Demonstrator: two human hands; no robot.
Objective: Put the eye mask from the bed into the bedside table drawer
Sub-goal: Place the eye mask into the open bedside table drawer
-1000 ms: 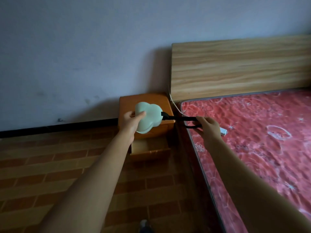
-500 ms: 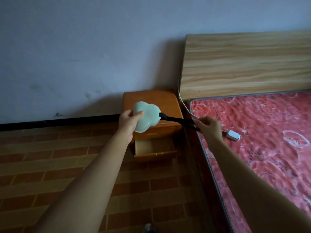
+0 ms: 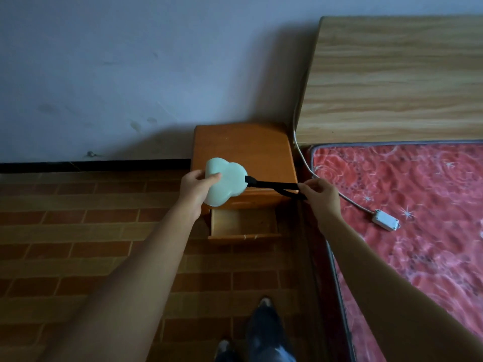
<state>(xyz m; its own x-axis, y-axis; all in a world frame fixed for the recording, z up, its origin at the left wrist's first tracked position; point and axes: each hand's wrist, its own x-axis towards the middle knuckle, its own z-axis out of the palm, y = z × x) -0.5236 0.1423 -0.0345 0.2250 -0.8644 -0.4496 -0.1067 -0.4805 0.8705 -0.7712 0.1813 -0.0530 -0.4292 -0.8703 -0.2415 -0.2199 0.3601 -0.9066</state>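
A pale green eye mask [image 3: 230,182] with a black strap [image 3: 277,186] hangs in the air over the front of the orange bedside table [image 3: 243,147]. My left hand [image 3: 196,189] grips the mask's left side. My right hand [image 3: 322,195] pinches the end of the strap, which is pulled taut between the hands. Below the mask, the table's drawer [image 3: 244,227] stands pulled out, its inside bare wood. The red patterned bed [image 3: 418,205] lies to the right.
A white cable with a small switch box [image 3: 386,220] lies on the mattress near my right hand. A wooden headboard [image 3: 392,79] stands behind the bed. The floor is brick-patterned. My feet [image 3: 264,333] are in front of the table.
My view has shifted left and closer, so the table and open drawer sit more central. Both hands keep hold of the mask and strap, now slightly lower over the table's front.
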